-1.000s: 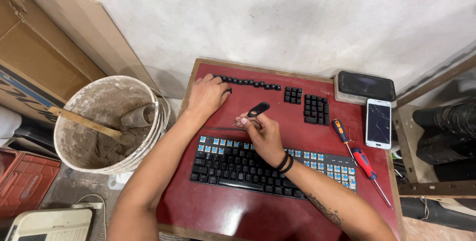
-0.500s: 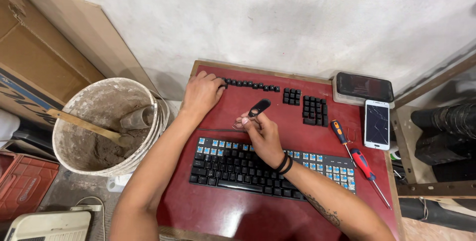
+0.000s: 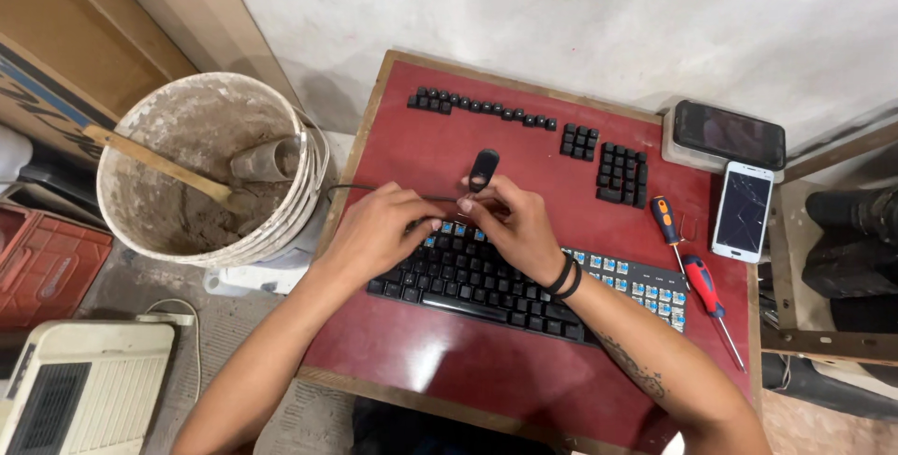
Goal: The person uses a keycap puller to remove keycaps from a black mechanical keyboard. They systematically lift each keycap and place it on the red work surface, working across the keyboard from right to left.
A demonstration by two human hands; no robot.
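Hands [image 3: 458, 226] curled over keyboard [image 3: 486, 287]

Matt plastics on a glossy red table, rough masonry all around.
Table [image 3: 440, 361] top: smooth red laminate, light sheen, raw wood edging. Keyboard [image 3: 524, 277]: matt black plastic caps, bare blue plastic switches where caps are off. Loose keycaps [image 3: 617, 173]: same matt black plastic. Keycap puller [image 3: 482, 168]: black plastic grip, slight gloss. Screwdrivers [image 3: 703, 288]: shiny plastic handles, metal shafts. Phones [image 3: 744, 212]: glossy glass, the white one cracked. Bucket [image 3: 210, 170]: plastic, crusted with rough dried cement, wooden stick inside. Wall [image 3: 561, 15]: rough matt plaster.
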